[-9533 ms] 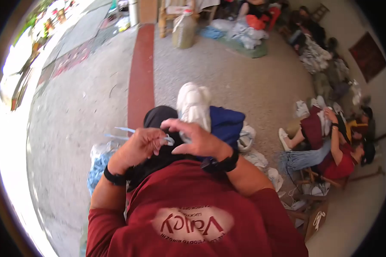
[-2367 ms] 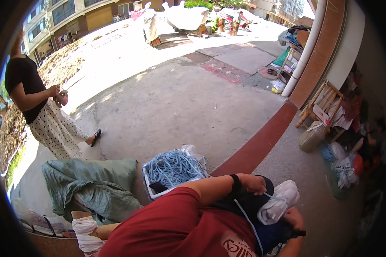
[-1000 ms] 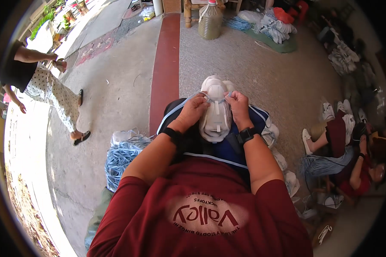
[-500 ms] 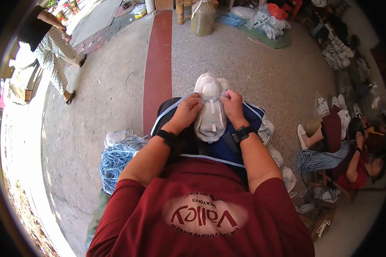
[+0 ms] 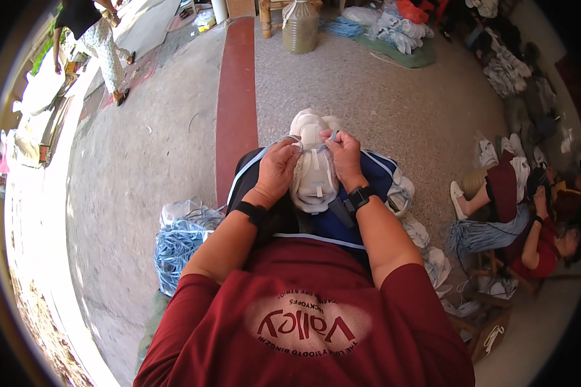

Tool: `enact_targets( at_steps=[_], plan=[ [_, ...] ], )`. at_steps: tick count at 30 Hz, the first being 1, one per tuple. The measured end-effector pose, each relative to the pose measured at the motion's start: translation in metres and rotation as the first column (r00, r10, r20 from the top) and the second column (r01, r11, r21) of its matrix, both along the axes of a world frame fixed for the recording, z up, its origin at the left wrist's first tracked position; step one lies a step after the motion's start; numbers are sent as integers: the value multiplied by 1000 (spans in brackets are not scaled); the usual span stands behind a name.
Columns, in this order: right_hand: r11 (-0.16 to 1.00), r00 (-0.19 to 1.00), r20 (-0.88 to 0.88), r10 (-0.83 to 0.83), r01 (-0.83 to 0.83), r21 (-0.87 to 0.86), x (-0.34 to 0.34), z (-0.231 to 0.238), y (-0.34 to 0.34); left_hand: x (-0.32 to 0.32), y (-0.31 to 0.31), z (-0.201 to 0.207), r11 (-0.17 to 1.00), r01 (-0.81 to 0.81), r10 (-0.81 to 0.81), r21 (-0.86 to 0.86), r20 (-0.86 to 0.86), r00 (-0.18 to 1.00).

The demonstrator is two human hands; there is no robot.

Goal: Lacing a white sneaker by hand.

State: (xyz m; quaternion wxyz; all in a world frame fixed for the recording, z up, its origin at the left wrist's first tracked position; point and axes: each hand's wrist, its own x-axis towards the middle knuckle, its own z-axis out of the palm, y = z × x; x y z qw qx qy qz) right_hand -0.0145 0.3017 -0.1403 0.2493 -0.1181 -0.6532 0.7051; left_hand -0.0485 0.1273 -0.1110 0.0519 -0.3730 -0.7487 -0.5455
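Note:
A white shoe upper lies over my lap, its mesh end toward me and its rounded, stitched end pointing away. My left hand is closed in a pinch at its left edge, holding a light blue shoelace that trails off to the left. On the other side my right hand pinches a short raised end of lace just above the middle of the upper. A strip of the lace crosses the upper between both hands. Under the work is a dark blue cloth with pale edging.
A pile of light blue laces stands at my left. White shoe pieces heap at my right. Farther right, a seated person has a bundle of laces. A large jug stands ahead. Someone walks at the far left.
My right hand has shifted slightly left over the upper, lifting the lace end. The left hand stays nearly in place. The walking person has moved farther away.

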Motion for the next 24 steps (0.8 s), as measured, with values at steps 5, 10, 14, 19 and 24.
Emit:
enact_targets(
  at_steps=[5, 10, 14, 19, 24],
  plan=[
    [993, 999, 17, -30, 32, -112, 6, 4, 0, 0, 17, 10, 948, 173, -254, -267, -309, 917],
    [944, 987, 112, -112, 70, 322, 12, 7, 1, -3, 21, 5, 903, -52, -109, -427, -346, 932],
    [925, 987, 105, -121, 74, 374, 6, 1, 6, -3, 24, -1, 927, -41, -62, -372, -261, 963],
    [869, 975, 145, -170, 79, 488, 0, 5, 5, -4, 19, -6, 958, 24, -62, -285, -125, 990],
    [945, 967, 237, -97, 15, 326, -2, -3, 9, -2, 18, -8, 970, 58, -75, -236, -59, 995]
  ],
)
